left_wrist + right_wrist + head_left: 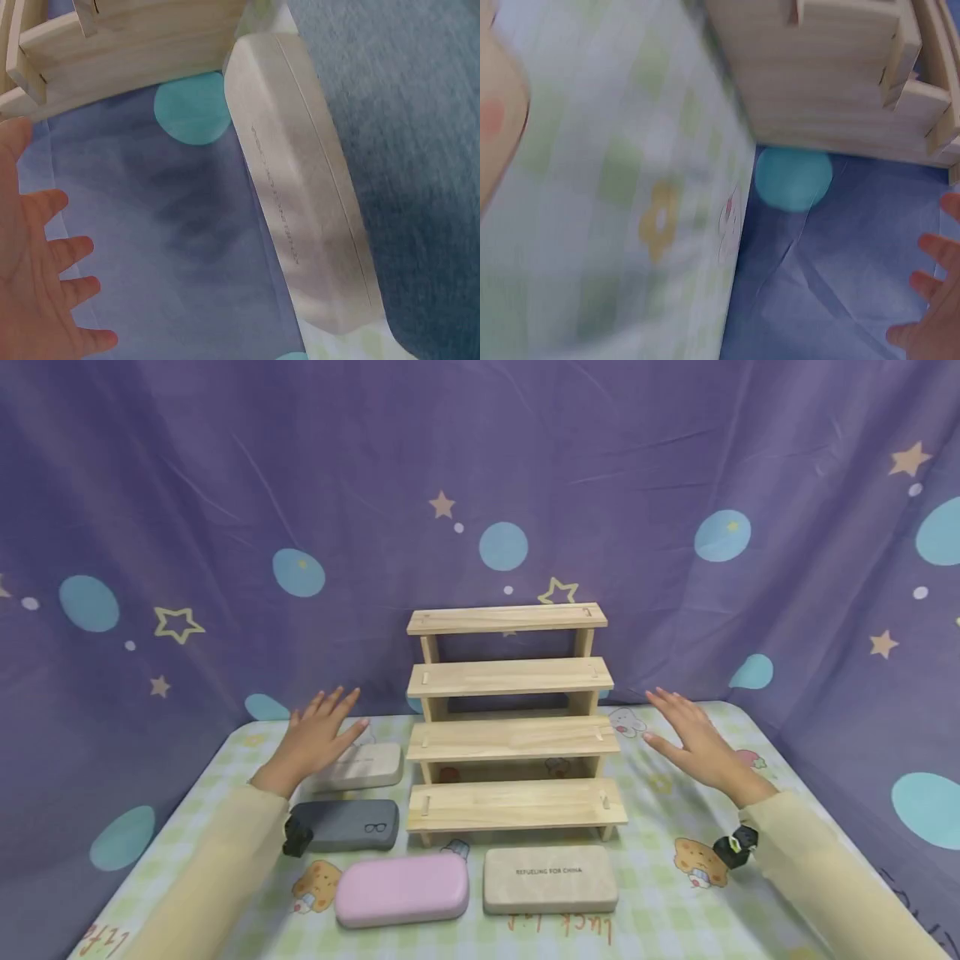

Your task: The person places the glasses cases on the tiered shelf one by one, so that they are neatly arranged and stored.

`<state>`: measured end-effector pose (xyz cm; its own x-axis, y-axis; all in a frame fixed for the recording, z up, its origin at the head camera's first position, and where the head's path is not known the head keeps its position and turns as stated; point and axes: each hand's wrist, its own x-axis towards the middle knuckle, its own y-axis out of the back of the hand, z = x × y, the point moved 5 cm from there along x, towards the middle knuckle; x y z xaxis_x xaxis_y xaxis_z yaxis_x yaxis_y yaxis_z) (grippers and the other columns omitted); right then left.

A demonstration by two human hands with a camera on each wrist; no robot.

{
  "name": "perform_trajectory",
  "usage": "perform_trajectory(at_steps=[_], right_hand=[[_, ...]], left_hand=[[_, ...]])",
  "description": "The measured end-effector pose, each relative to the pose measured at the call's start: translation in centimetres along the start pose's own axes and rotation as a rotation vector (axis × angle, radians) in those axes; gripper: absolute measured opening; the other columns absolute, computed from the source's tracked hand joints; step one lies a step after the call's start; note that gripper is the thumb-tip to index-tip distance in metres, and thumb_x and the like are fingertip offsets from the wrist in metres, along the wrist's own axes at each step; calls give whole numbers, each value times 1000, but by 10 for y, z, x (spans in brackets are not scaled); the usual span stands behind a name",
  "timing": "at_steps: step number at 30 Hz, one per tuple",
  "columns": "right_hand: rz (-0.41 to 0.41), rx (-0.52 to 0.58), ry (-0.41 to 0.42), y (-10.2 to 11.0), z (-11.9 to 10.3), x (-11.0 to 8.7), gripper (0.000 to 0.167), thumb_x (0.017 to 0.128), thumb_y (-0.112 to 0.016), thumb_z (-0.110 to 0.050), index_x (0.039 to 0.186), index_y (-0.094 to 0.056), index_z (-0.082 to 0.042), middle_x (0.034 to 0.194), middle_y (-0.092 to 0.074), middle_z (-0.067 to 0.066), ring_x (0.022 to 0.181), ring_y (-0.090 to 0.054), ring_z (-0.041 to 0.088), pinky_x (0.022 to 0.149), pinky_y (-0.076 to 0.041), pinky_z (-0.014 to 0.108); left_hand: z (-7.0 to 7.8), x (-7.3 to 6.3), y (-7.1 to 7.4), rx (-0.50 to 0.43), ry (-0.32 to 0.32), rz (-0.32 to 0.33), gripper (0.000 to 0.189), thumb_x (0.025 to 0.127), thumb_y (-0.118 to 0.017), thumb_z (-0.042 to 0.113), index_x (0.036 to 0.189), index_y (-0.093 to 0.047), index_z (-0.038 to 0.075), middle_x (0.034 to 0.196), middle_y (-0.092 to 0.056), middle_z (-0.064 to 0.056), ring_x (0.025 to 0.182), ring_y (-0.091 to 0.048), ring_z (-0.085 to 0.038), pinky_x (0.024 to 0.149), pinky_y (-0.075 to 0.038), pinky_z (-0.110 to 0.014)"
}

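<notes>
My left hand (313,743) is spread with nothing in it, above the far left of the table. Below it lies an off-white glasses case (371,767), partly covered by the hand in the head view; in the left wrist view the same case (289,180) shows lettering along its side. My right hand (697,747) is held out, also bare, to the right of a four-tier wooden step shelf (513,740). In the right wrist view its fingers (928,285) show at the right edge, apart from the shelf.
A dark grey case with a glasses mark (341,825) lies left of the shelf. Before the shelf are a pink case (402,889) and a beige case lettered "REFUELING FOR CHINA" (550,881). A purple patterned curtain (360,502) hangs behind the checked tablecloth (645,902).
</notes>
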<state>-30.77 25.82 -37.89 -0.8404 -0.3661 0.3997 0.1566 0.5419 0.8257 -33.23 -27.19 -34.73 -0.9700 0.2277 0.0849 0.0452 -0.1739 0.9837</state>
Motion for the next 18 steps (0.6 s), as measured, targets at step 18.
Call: perform_trajectory(at_steps=[18], right_hand=[[-101, 488, -49, -34, -11, 5, 70, 89, -65, -13, 147, -27, -1, 150, -27, 22, 137, -25, 40, 107, -22, 54]], left_hand=[[27, -35, 2, -330, -188, 33, 61, 100, -40, 42, 151, -21, 15, 153, -22, -17, 138, -20, -43, 105, -17, -64]])
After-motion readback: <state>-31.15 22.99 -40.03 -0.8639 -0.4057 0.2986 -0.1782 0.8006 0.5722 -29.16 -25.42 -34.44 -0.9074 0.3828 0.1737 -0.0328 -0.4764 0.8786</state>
